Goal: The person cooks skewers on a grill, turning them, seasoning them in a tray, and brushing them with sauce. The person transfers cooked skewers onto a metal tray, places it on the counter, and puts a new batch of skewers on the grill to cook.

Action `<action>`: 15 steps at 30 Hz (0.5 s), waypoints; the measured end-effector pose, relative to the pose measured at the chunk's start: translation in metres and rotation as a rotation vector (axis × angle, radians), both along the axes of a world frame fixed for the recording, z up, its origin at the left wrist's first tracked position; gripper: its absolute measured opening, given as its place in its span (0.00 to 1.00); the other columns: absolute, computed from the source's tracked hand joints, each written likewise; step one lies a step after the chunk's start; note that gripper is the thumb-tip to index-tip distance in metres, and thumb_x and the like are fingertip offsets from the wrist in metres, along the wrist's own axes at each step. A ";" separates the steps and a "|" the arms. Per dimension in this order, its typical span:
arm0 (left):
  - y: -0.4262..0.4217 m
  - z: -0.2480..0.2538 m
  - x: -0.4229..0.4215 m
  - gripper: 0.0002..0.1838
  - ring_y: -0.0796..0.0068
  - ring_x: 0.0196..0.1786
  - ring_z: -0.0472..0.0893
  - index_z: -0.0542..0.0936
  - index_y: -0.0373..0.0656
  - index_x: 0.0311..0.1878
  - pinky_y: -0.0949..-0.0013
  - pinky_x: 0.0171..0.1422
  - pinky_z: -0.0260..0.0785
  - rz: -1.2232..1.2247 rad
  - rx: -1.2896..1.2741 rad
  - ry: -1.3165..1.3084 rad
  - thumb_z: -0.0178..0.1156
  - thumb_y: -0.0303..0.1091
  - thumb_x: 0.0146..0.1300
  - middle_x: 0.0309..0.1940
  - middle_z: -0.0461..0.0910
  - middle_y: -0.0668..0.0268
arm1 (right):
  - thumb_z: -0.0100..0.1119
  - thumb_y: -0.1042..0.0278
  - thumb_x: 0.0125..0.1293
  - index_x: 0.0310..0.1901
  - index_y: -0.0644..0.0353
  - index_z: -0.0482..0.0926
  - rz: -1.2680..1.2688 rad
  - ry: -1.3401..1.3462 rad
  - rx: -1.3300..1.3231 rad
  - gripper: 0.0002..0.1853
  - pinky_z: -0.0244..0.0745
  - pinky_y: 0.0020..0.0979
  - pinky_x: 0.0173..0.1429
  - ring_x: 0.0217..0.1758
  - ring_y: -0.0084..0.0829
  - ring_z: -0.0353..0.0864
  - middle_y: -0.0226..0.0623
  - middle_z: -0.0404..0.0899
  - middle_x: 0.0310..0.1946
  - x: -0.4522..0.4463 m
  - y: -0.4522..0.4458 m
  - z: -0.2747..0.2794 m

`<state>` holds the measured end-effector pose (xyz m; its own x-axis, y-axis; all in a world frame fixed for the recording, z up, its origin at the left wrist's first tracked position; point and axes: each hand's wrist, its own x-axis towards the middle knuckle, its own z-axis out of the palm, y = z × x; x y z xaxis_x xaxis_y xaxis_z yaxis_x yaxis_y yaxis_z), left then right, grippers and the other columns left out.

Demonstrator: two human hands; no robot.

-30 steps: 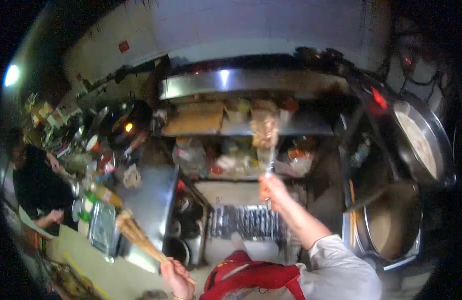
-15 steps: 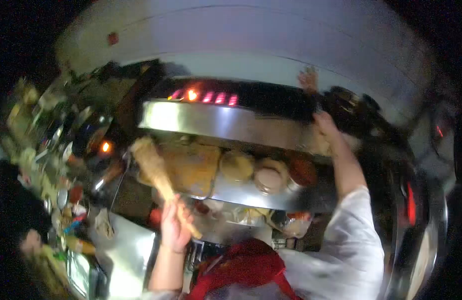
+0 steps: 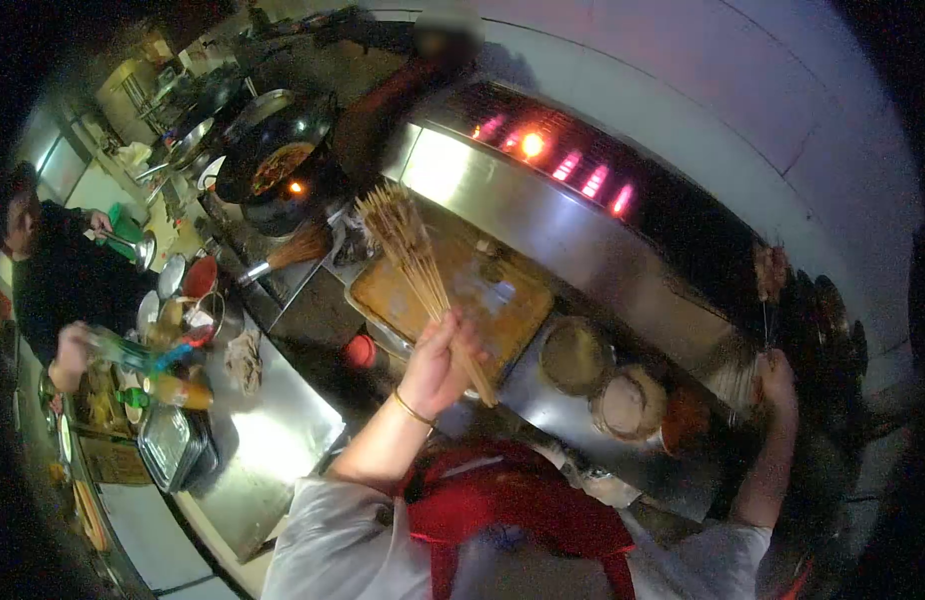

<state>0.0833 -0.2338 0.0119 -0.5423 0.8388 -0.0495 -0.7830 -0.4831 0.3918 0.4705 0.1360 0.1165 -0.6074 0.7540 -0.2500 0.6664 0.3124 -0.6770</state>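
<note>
In my left hand (image 3: 438, 365) is a bundle of thin wooden skewers (image 3: 408, 245), fingers wrapped around the lower part. The bundle fans out above a brown-stained tray (image 3: 528, 345), and no food is clear on it. My right hand (image 3: 776, 378) reaches out at the right end of the metal grill (image 3: 513, 185). Its fingers are closed on thin skewers, with browned chunks of food (image 3: 770, 268) at their far end, over the dark grill bed. Pale thin sticks (image 3: 733, 375) fan out just beside that hand; whether it holds them too, I cannot tell.
Pink-red glowing strips (image 3: 595, 180) line the grill. Round containers (image 3: 577, 355) stand right of the tray. At the left are a wok (image 3: 273, 170) with food, a brush (image 3: 298, 247) and a steel counter (image 3: 273, 440). Another person (image 3: 83, 265) holds a ladle and a green bottle.
My view has swung left, bringing the wok and the other person into clear sight. My left hand still holds the skewer bundle, and my right arm still reaches to the grill's right end.
</note>
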 end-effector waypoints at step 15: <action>-0.100 -0.006 -0.090 0.08 0.76 0.26 0.68 0.69 0.51 0.31 0.68 0.33 0.64 0.589 -0.140 -0.212 0.50 0.41 0.62 0.21 0.67 0.72 | 0.42 0.67 0.64 0.45 0.66 0.72 0.817 0.451 -0.189 0.13 0.67 0.42 0.48 0.45 0.46 0.74 0.52 0.76 0.39 -0.418 -0.365 -0.154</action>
